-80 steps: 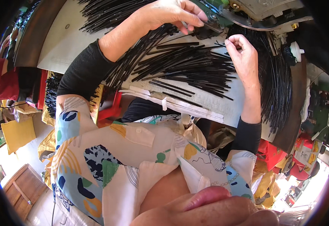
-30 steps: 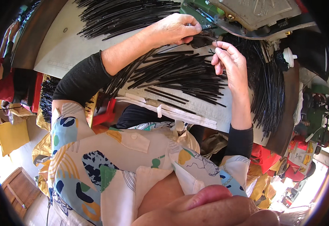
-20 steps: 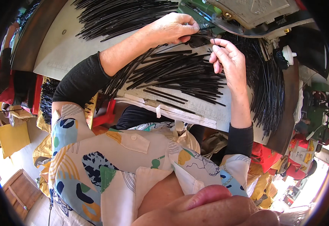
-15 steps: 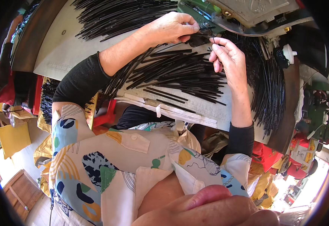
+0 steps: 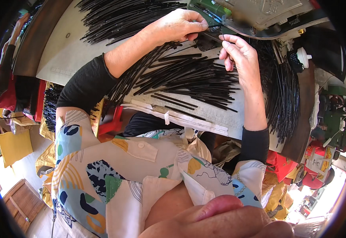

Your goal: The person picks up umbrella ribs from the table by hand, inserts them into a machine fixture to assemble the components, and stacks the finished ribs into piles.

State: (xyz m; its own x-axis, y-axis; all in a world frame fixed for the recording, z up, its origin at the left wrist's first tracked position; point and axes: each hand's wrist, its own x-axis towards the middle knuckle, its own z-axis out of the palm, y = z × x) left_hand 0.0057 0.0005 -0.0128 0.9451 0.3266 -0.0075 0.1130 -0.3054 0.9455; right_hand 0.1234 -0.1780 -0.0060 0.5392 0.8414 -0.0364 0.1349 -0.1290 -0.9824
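At the far side of the worktable, my left hand (image 5: 185, 25) has its thumb and fingers pinched on a thin black strip (image 5: 215, 26) that points to the right. My right hand (image 5: 240, 57) is close by, thumb and forefinger closed on another slim black piece standing up from the fingertips; its other fingers are curled. The two pieces meet or cross between the hands; which, I cannot tell. Both hands are beside the green and grey metal machine (image 5: 274, 14), apparently a sewing machine. Below them lies a fanned pile of black strips (image 5: 189, 79).
Another thick bundle of black strips (image 5: 125, 18) lies at the far left. More dark strands (image 5: 286, 99) hang over the table's right side. A pale worktable (image 5: 58, 55) with ruler marks has a white padded front edge (image 5: 196, 122). A white knob (image 5: 303, 56) stands at right.
My left hand has shifted slightly up and left. Between the hands, the black piece from the left fingers now reaches out more level. My right hand has barely moved.
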